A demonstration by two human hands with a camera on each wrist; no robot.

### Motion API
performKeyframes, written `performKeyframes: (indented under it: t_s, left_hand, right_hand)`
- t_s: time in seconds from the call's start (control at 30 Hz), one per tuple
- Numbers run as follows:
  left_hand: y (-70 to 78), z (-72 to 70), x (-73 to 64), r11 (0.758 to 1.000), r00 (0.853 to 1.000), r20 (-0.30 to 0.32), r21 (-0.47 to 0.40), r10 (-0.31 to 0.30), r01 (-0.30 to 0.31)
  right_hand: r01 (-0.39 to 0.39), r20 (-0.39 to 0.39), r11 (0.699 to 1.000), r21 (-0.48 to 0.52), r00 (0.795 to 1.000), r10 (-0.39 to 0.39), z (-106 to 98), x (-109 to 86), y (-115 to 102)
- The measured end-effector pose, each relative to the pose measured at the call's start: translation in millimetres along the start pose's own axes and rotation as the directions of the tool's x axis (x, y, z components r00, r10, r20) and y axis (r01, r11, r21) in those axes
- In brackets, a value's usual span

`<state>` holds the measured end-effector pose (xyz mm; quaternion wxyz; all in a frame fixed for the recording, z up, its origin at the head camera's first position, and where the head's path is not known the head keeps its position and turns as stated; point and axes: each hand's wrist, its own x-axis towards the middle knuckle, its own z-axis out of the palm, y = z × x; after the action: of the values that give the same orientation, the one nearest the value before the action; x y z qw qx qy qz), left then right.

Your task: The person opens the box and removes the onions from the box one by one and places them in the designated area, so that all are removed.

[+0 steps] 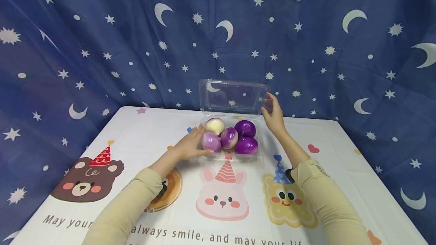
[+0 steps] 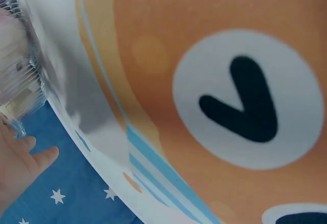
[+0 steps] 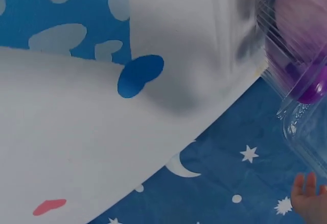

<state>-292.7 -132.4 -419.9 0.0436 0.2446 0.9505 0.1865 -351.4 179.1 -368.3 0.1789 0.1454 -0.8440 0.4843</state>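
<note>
Several glossy purple-and-white onions point(image 1: 246, 145) sit in a clear plastic box point(image 1: 245, 155) at the far middle of the table. One at the back left point(image 1: 214, 126) is mostly cream; another, at the front left point(image 1: 211, 142), is pale lilac. Its hinged lid point(image 1: 235, 99) stands raised behind them. My left hand point(image 1: 189, 144) rests along the box's left side, fingers extended and thumb at the front edge. At the lid's right edge, my right hand point(image 1: 275, 118) holds it between thumb and bent fingers. Both hands show only partly in the wrist views.
The box stands on a white tablecloth point(image 1: 184, 199) printed with cartoon figures and lettering. Close behind the table's far edge hangs a blue curtain point(image 1: 238, 33) with moons and stars, right behind the raised lid.
</note>
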Motion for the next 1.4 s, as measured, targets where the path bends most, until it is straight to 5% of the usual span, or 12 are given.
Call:
performKeyframes:
  t_s: [0.43,0.77,1.13,1.4]
  left_hand:
    - [11.2,1.9,-16.6,0.999,0.999,0.028,0.027,0.02,-0.021]
    - [18.6,3.9,-25.2,1.0,1.0,0.031,0.023,0.0,-0.001]
    - [23.1,8.4,-29.0,1.0,0.999,0.025,0.004,-0.021,0.021]
    - [31.0,10.7,-37.6,0.999,0.998,0.047,0.006,-0.037,0.037]
  right_hand:
    - [-0.046,0.038,0.997,-0.062,0.998,0.049,-2,-1.9,10]
    - [-0.162,0.103,0.986,-0.046,0.981,0.166,-1,-9.8,23]
    - [-0.237,0.063,0.971,-0.021,0.969,0.238,9,-14.2,25]
    - [-0.165,-0.036,0.982,-0.095,0.986,0.162,16,-18.2,30]
